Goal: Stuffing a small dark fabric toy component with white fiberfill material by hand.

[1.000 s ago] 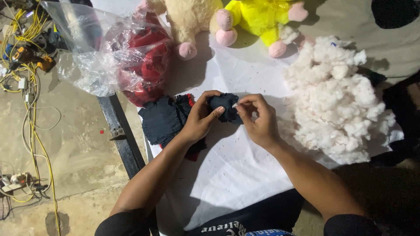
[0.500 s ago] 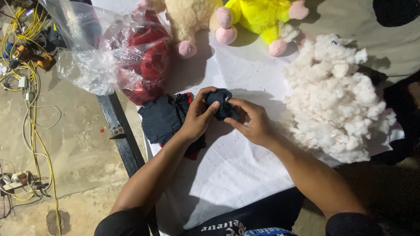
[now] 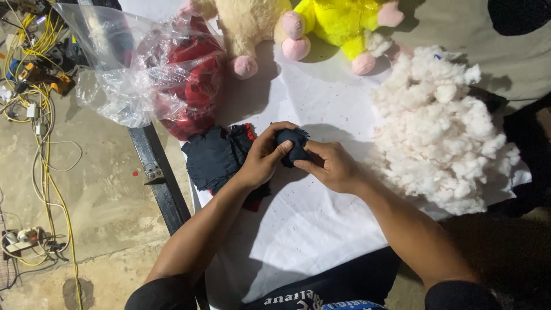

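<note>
Both hands, left hand (image 3: 261,163) and right hand (image 3: 330,166), are pinching a small dark fabric piece (image 3: 291,146) mid-desk; it's looking soft, light and floppy, so gripping its edges is probably best.

The small fabric piece (image 3: 294,146) is dark navy. The stack of fabric pieces (image 3: 217,158) is navy with red edging. The stuffing heap (image 3: 442,126) is white, like the table cover (image 3: 310,218). One plush toy (image 3: 338,20) is bright yellow with pink feet, another plush toy (image 3: 249,23) cream with pink feet. The clear plastic bag (image 3: 138,69) shows red cloth.
</note>
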